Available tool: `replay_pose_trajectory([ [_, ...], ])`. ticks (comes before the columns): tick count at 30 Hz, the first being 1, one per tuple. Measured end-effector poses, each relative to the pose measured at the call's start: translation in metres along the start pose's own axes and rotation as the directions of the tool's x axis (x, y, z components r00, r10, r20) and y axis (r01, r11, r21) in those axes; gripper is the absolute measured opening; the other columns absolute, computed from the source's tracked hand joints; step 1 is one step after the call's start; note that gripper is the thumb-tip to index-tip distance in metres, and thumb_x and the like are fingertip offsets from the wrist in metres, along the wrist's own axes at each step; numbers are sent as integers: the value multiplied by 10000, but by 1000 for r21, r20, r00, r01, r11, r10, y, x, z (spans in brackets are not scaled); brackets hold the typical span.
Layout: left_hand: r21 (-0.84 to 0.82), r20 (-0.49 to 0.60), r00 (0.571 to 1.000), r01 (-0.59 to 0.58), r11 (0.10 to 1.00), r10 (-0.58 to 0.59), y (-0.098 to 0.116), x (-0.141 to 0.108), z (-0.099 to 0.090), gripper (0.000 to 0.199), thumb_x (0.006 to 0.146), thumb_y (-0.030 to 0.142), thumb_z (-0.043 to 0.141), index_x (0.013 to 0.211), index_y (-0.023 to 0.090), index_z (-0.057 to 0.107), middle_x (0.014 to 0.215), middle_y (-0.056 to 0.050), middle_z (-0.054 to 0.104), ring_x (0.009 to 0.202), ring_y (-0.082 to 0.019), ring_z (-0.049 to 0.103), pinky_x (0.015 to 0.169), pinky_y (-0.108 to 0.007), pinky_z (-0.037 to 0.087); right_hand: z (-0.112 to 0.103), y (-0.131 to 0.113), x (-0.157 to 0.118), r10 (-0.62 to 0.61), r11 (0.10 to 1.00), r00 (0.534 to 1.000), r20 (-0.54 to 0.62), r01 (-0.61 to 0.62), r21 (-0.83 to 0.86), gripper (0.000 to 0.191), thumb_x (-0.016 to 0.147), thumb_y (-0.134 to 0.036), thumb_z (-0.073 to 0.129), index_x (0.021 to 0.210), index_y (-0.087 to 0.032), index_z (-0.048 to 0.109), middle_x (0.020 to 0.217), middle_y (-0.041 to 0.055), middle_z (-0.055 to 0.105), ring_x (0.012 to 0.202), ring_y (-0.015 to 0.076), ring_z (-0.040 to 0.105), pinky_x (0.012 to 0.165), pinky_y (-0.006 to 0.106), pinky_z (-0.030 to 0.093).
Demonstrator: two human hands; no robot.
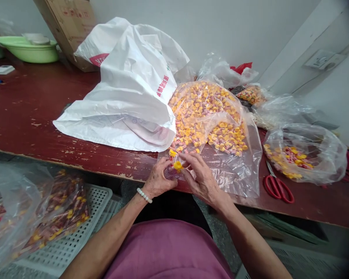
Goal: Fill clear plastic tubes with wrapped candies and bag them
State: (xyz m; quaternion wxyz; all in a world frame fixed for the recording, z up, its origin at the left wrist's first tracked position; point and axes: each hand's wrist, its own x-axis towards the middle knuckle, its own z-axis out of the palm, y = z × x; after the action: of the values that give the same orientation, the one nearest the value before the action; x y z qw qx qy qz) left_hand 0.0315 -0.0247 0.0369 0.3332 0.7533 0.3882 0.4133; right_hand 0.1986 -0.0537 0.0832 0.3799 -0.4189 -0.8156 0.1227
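My left hand [160, 176], with a beaded bracelet at the wrist, is closed around a small see-through tube with a yellow cap [178, 166]. Bent fingers of my right hand [200, 176] come together at the cap's right side; what lies between their tips is hidden. Just above my left fingers shows another small yellow-capped tube [172, 154]. Beyond both hands, a large clear plastic bag [235, 176] lies on the table, full of small tubes with yellow caps and red-and-white wrapping [203, 104].
A white woven sack [128, 89] covers the table's middle left. Red-handled scissors [279, 188] lie at right beside a smaller clear bag [322, 155] of tubes. Below left, a filled bag [66, 201] rests on a white crate [97, 201]. The worn table edge [75, 163] runs before me.
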Motion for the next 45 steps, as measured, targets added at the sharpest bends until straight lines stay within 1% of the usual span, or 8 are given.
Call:
replay_pose_trajectory([
  [10,-28,16,999,40,999,-39,-3,4,2,217,575,49,597,769,146,578,876,-34,545,827,-171,544,742,-273,458,14,4,-6,23,1000,996,83,-21,-22,483,751,-1,428,1100,-284,604,1197,58,471,1111,213,476,959,448,428],
  [13,-47,-18,996,91,995,-92,-4,5,-5,199,575,78,608,759,145,569,842,-25,554,783,-156,546,712,-258,457,3,27,-8,121,993,979,-162,-121,14,380,795,-43,426,1029,-263,628,1139,63,503,1068,195,517,897,399,465],
  [16,-91,-82,977,190,978,-198,-9,4,-15,165,598,130,619,751,148,559,764,-1,547,701,-131,530,639,-234,448,-12,75,-13,300,930,844,-446,-363,-62,230,822,-127,442,923,-211,631,916,59,577,885,194,564,789,379,486],
  [23,-54,-99,973,205,977,-210,-6,3,-19,171,590,136,623,751,148,564,769,0,560,694,-127,528,639,-232,445,1,145,-13,237,909,969,-69,-246,-337,311,819,-248,562,1120,-209,628,1174,106,587,1097,267,516,925,456,417],
  [34,21,-75,983,167,986,-165,-7,7,-10,195,589,72,615,766,140,570,776,-4,564,715,-134,531,662,-243,444,11,144,3,155,933,988,30,-136,-333,334,876,-460,522,981,-174,658,919,104,640,903,242,560,815,380,452],
  [39,19,-112,973,204,979,-201,-8,4,-15,168,585,74,614,724,137,543,734,10,534,667,-115,506,620,-227,426,-9,139,-12,336,915,936,-109,-351,-198,342,844,-500,547,873,-170,636,711,25,588,623,148,510,606,278,416],
  [42,20,-114,976,190,982,-186,-10,3,-13,174,579,71,607,729,136,548,752,4,532,687,-123,511,624,-228,427,-23,121,-26,481,855,822,-304,-516,-43,344,842,-492,550,923,-165,615,708,11,580,581,123,481,552,256,399],
  [45,10,-86,986,146,989,-145,-12,3,-6,190,579,66,594,754,136,561,805,-14,538,739,-140,525,664,-243,442,-28,76,-30,384,919,881,-277,-394,20,257,862,-400,564,1010,-194,607,851,37,598,693,137,535,621,271,452],
])
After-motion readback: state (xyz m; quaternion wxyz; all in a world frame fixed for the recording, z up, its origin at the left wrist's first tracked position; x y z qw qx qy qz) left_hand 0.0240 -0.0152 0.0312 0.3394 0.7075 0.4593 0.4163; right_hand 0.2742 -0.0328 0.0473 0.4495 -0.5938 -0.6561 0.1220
